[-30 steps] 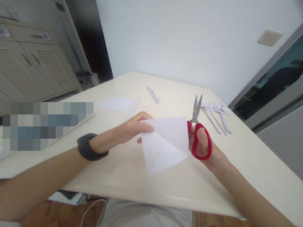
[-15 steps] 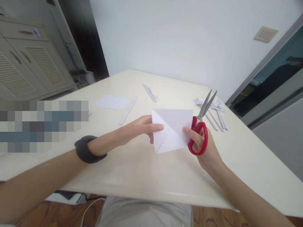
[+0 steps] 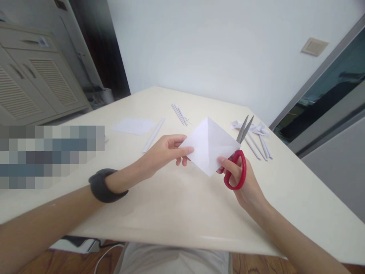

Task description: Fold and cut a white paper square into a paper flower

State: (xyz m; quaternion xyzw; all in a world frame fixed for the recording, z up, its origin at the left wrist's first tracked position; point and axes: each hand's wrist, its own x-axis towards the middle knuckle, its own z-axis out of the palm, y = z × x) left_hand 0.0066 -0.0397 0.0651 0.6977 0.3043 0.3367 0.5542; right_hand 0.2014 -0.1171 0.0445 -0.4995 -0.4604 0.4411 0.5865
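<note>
A creased sheet of white paper [image 3: 203, 140] is held above the table between both hands, one corner pointing up and one down. My left hand [image 3: 173, 150] pinches its left corner, thumb on the front and fingers behind. With its thumb, my right hand [image 3: 242, 175] presses the lower right edge of the sheet. That same hand also carries red-handled scissors [image 3: 236, 177], their loops around its fingers and thumb base. The blades point up and away, slightly parted, just beside the paper's right corner.
On the white table [image 3: 159, 213] lie flat paper sheets [image 3: 132, 125], one long paper roll [image 3: 154, 135] and several thin paper rolls [image 3: 178, 114]. Farther right are crumpled paper [image 3: 261, 129] and more rolls [image 3: 258, 146]. A wall [image 3: 205, 49] stands behind the table.
The paper has turned from lying square to a diamond, a crease now running vertically down its middle. The scissors have tilted and dropped slightly, still in my right hand.
</note>
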